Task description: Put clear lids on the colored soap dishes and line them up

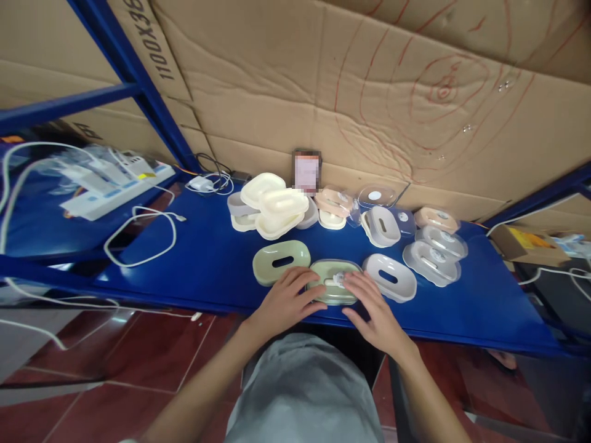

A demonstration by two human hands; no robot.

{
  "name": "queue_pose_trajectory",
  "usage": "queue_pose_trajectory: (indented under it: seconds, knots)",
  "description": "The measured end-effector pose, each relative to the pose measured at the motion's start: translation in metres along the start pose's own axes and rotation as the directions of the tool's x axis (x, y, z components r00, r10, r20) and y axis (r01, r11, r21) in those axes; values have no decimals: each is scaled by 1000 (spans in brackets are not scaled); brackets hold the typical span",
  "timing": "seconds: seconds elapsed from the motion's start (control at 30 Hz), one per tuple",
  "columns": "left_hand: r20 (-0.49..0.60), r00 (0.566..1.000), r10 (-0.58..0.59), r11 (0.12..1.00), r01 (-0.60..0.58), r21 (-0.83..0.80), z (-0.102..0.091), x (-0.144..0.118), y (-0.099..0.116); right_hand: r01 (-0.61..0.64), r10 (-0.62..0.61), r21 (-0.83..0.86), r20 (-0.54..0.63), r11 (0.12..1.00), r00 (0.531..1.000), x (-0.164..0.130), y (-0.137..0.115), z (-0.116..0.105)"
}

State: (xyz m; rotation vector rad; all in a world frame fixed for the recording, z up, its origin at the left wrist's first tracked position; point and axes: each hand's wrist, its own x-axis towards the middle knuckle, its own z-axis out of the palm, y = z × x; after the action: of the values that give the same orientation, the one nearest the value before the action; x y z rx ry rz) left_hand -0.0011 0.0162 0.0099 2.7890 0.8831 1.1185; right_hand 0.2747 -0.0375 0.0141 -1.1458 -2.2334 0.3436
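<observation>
A pale green oval plastic container (329, 296) with a clear lid and a white sticker sits at the table's front edge. My left hand (292, 294) grips its left end, fingers over the rim and thumb along the front. From the other end my right hand (372, 304) holds the same container, its fingertips on the lid near the sticker and its thumb at the front. Just left lies an open green oval tray (265, 258) with a slot in its base. A similar light grey slotted tray (401, 289) is at the right, beside my right hand.
Cream oval parts (265, 189) are piled behind. Clear-lidded grey containers (431, 266) and a peach container (436, 218) stand to the right. A power strip (115, 200), a white cable (138, 261) and blue shelf posts (157, 117) are at left. Cardboard (258, 74) backs the blue table (198, 271).
</observation>
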Motion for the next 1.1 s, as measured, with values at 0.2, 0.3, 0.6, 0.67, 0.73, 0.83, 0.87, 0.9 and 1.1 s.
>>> queue_pose_trajectory:
  seconds: [0.2,0.3,0.6,0.67,0.73,0.83,0.87,0.9,1.1]
  knots:
    - [-7,999,31,999,-31,39,4,-2,-1,88,-91,-223,-4,971,996,4,-2,9]
    - [-19,998,53,997,-51,58,4,-2,0,120,-130,-271,-19,955,991,1,-1,9]
    - [-109,989,96,993,-88,76,-2,-4,6,86,-80,-286,33,954,996,12,6,-1]
    - [-164,983,81,995,-70,69,-4,-4,7,98,-122,-314,-56,944,991,13,8,-12]
    - [-178,982,68,997,-59,56,-4,-3,8,33,-123,-377,-220,926,968,6,19,-33]
    - [-115,991,66,997,-61,53,-5,-1,9,-275,-14,-453,-538,848,843,-30,61,-84]
    - [-88,994,68,997,-63,54,-5,-1,9,-409,37,-451,-635,794,772,-49,82,-103]
    - [-65,996,67,996,-64,56,-5,0,9,-509,50,-456,-707,730,705,-70,105,-122]
    - [-26,999,20,991,-16,136,-1,6,11,-760,166,-403,-821,511,547,-159,217,-185]
